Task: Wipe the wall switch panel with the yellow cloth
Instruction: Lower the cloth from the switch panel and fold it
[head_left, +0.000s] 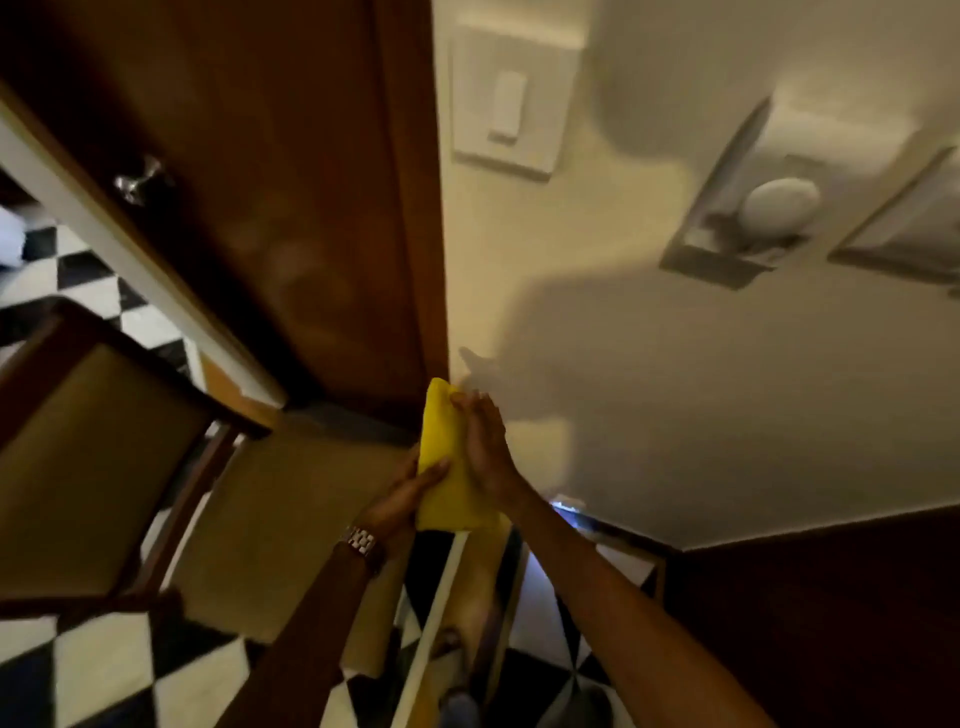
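Observation:
The white wall switch panel (511, 101) with one rocker is high on the cream wall, just right of the brown door frame. Far below it, the folded yellow cloth (441, 457) is pressed between both hands. My left hand (402, 501), with a metal watch on the wrist, grips the cloth's lower left side, thumb on top. Flat against the cloth's right side lies my right hand (483, 447), fingers straight. Neither hand touches the panel.
A brown door (249, 208) with a metal knob (137, 182) stands left of the panel. A second wall fitting with a round knob (776, 208) and a picture frame (914, 228) hang to the right. A wooden chair (93, 457) stands at left on the checkered floor (104, 670).

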